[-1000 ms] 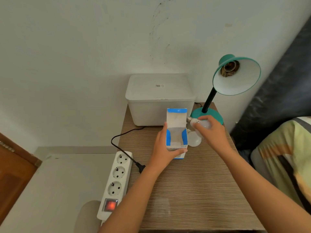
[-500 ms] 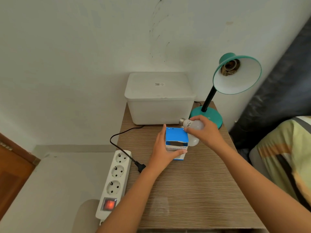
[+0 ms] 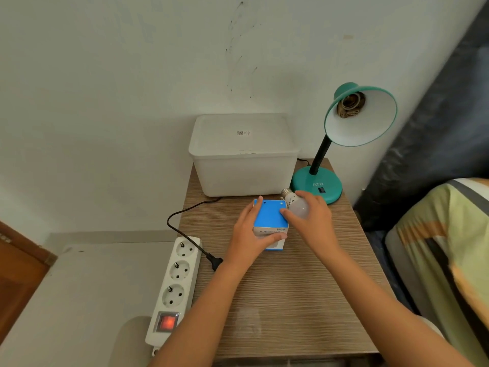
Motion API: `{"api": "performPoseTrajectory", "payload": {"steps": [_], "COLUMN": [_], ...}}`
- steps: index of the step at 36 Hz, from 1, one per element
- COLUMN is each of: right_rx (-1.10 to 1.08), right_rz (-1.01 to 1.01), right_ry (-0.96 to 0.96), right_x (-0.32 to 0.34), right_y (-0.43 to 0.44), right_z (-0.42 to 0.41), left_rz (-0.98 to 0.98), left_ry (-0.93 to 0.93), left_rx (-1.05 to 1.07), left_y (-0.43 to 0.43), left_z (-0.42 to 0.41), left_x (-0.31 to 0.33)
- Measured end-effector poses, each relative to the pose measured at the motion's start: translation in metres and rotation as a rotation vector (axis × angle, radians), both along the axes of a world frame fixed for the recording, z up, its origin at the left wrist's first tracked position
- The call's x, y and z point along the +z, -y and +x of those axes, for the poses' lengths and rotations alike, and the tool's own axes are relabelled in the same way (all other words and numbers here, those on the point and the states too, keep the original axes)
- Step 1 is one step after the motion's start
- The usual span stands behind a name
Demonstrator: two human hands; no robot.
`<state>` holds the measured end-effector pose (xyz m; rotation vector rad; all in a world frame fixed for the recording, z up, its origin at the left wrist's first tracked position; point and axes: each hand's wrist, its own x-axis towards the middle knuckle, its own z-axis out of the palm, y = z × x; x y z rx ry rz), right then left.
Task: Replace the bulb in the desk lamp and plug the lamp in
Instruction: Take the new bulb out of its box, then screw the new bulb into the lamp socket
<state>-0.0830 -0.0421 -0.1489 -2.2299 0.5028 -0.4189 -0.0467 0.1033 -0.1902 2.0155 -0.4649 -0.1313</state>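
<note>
A teal desk lamp (image 3: 317,184) stands at the table's back right, its shade (image 3: 362,120) tilted toward me with a bare socket (image 3: 350,105) inside. My left hand (image 3: 248,231) grips a blue and white bulb box (image 3: 270,217) standing on the table, its top flap closed. My right hand (image 3: 313,217) holds a white bulb (image 3: 296,203), screw base pointing up and left, with a fingertip touching the box's right edge. The lamp's black plug (image 3: 215,261) lies loose on the table beside a white power strip (image 3: 176,284) whose red switch glows.
A white lidded plastic bin (image 3: 243,154) stands at the back of the wooden table (image 3: 285,300), left of the lamp. The black cord (image 3: 182,211) loops over the table's left edge. A bed with striped bedding (image 3: 449,255) lies at the right, and a white wall is behind.
The box's upright flap has been folded down shut. The box sits lower on the table. My right hand with the bulb has shifted slightly left and down, against the box.
</note>
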Motion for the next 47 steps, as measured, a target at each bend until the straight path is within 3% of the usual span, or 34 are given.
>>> {"api": "performPoseTrajectory", "payload": {"steps": [11, 26, 31, 37, 47], "right_rx": [0.002, -0.049, -0.051, -0.069, -0.067], "right_rz": [0.001, 0.016, 0.121, 0.31, 0.269], "right_ry": [-0.022, 0.125, 0.187, 0.254, 0.317], "right_x": [0.006, 0.054, 0.085, 0.116, 0.127], "right_y": [0.0, 0.02, 0.035, 0.06, 0.102], "right_z": [0.006, -0.03, -0.036, -0.025, 0.017], "left_rz": [-0.003, -0.046, -0.067, -0.02, 0.06], "left_ry": [-0.002, -0.047, 0.104, 0.264, 0.454], "left_rx": [0.002, 0.008, 0.037, -0.175, -0.458], "left_y": [0.003, 0.005, 0.01, 0.054, 0.133], "left_z": [0.003, -0.001, -0.005, 0.019, 0.083], "left_x": [0.003, 0.014, 0.046, 0.114, 0.162]}}
